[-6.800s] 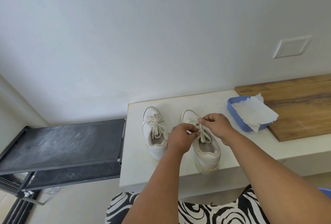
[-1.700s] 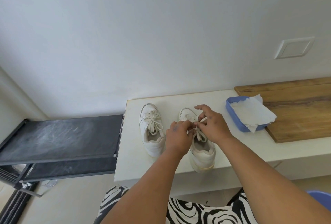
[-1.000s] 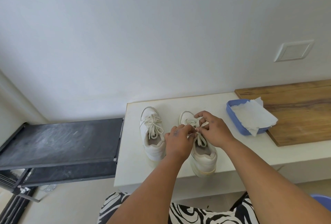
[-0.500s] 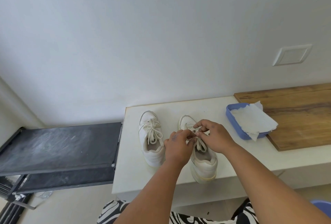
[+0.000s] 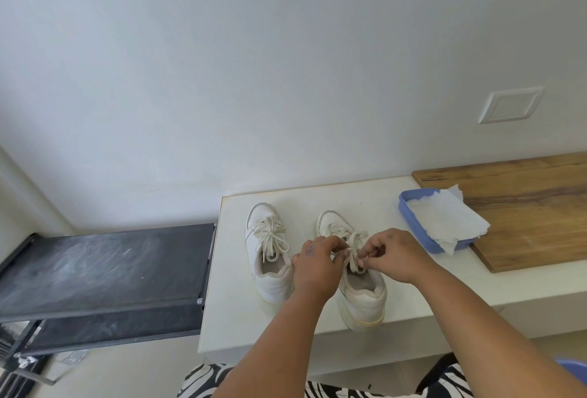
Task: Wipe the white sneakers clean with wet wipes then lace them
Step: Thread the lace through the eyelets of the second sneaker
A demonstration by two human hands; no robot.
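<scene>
Tying the right sneaker on the tabletop, left hand and right hand each pinch its lace; draw both loops evenly, keeping tension until the knot seats.

Two sneakers stand side by side on the counter, toes toward the wall: the left sneaker apart from the hands, the right sneaker under them. The left hand and right hand meet over its laces. Right of the sneakers a tray holding a wipe lies partly on a board; a shelf sits left of the counter.
</scene>
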